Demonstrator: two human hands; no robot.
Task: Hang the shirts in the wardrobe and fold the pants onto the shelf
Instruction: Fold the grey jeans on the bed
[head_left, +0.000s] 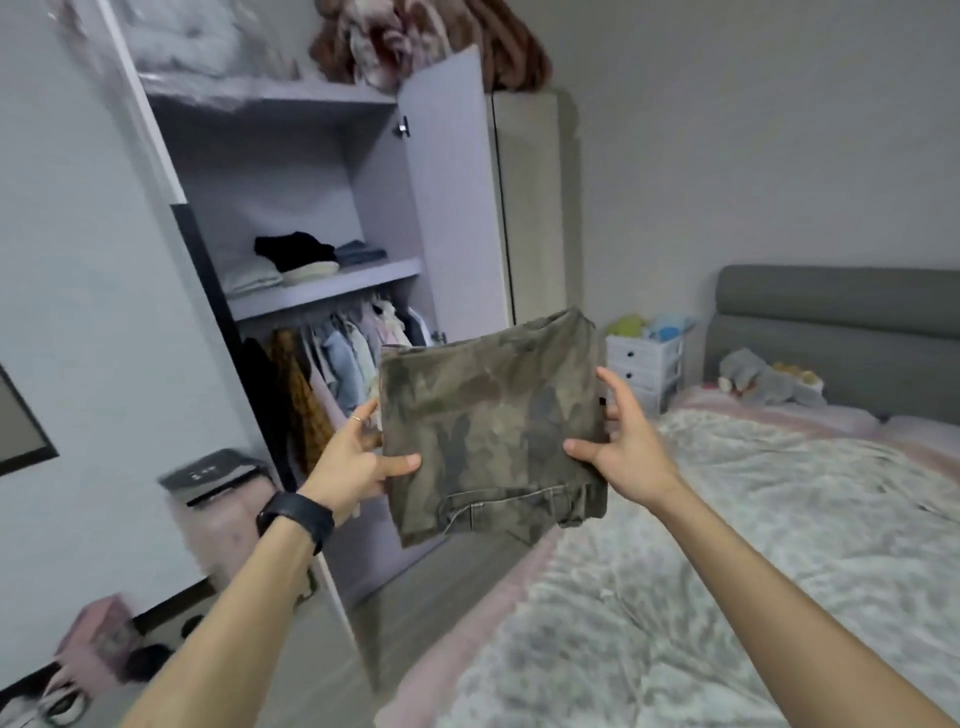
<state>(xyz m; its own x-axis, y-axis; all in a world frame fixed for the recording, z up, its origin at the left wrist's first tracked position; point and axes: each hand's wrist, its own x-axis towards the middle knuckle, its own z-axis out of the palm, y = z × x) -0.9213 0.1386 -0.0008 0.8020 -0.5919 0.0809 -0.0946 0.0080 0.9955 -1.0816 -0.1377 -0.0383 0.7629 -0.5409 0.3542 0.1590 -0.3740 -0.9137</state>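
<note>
Two bare forearms are seen closest to the lens, with a black watch (296, 517) strapped round the left wrist. Between them, a folded pair of camouflage pants (493, 421) is held in the air, in front of the open wardrobe (452, 208) and beside the bed (727, 519). The left edge of the bundle is pinched by the left hand (358, 462), thumb laid on the front face and fingers tucked behind. The right edge is taken by the right hand (618, 441), thumb pressed on the front and the other fingers loosely spread along the edge. The folding is judged done, and the carry to the shelf (332, 288) appears to be in hand. That shelf is already partly taken up by folded clothes (296, 260), with hanging shirts (337, 358) on the rail beneath. For the next move, the bundle would need to be raised to shelf height, kept level and squeezed so the layers do not fall open. The pants are folded to a rough square of mottled olive and brown, with a seamed band and belt loops along the lower edge.
</note>
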